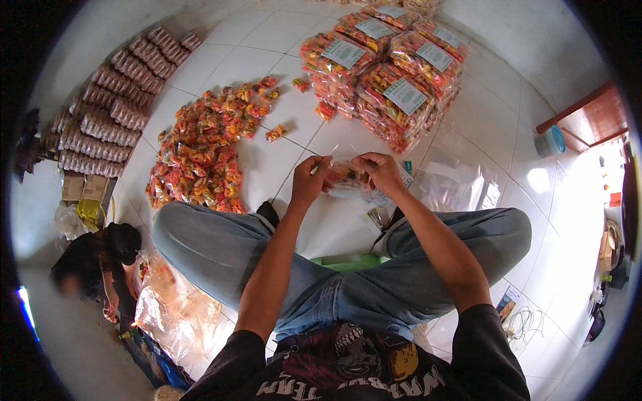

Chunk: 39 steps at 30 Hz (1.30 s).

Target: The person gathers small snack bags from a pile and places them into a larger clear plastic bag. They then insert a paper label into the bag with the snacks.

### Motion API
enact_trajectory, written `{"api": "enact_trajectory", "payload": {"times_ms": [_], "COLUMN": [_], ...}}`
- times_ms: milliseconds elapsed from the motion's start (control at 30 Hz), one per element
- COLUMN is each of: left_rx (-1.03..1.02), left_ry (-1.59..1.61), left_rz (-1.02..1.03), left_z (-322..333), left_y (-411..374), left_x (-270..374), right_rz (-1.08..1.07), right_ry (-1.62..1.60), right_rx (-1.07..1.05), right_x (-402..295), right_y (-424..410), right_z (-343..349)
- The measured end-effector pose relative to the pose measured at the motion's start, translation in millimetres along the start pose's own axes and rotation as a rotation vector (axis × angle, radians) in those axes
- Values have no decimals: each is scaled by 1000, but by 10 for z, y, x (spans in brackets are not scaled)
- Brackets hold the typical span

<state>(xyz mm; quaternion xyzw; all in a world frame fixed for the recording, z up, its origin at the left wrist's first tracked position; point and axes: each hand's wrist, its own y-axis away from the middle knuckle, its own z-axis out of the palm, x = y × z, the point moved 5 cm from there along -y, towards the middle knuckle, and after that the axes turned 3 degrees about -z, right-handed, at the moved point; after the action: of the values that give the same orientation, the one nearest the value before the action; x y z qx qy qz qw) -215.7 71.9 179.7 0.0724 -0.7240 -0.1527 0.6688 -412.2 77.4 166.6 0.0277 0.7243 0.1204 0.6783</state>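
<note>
Between my two hands a clear plastic bag (342, 174) is held up by its top edge, with a few red and yellow snack pieces showing in or behind it. My left hand (311, 180) pinches the bag's left side between thumb and fingers. On its right side, my right hand (377, 173) grips the plastic the same way. Beneath my right hand lies a printed label sheet (404, 176), partly covered. To the left spreads a large heap of small wrapped snack packets (200, 150), and a single packet (275, 133) lies apart from it.
Stacked, labelled snack packs (396, 75) stand ahead. Flat clear bags (459, 188) lie at right. Rows of packaged goods (110, 110) line the left wall. A person (95, 265) sits at lower left near a small flame (134, 325) and a large clear sack (175, 306).
</note>
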Motion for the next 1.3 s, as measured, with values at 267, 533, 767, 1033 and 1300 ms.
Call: {"api": "enact_trajectory", "payload": {"times_ms": [267, 533, 767, 1033, 1300], "left_rx": [-34, -125, -117, -75, -75], "left_ry": [103, 24, 91, 75, 46], "left_rz": [112, 113, 111, 99, 145], "left_z": [121, 144, 173, 168, 112], "left_y": [10, -59, -66, -39, -33], "left_x": [-50, -176, -209, -160, -177], "right_rz": [-85, -63, -33, -190, -245], "right_ry": [-52, -127, -148, 8, 76], "right_rx": [44, 87, 1, 2, 17], "right_x": [102, 200, 245, 416, 78], "right_y": [-37, -63, -85, -126, -57], "right_z": [-16, -62, -108, -190, -70]}}
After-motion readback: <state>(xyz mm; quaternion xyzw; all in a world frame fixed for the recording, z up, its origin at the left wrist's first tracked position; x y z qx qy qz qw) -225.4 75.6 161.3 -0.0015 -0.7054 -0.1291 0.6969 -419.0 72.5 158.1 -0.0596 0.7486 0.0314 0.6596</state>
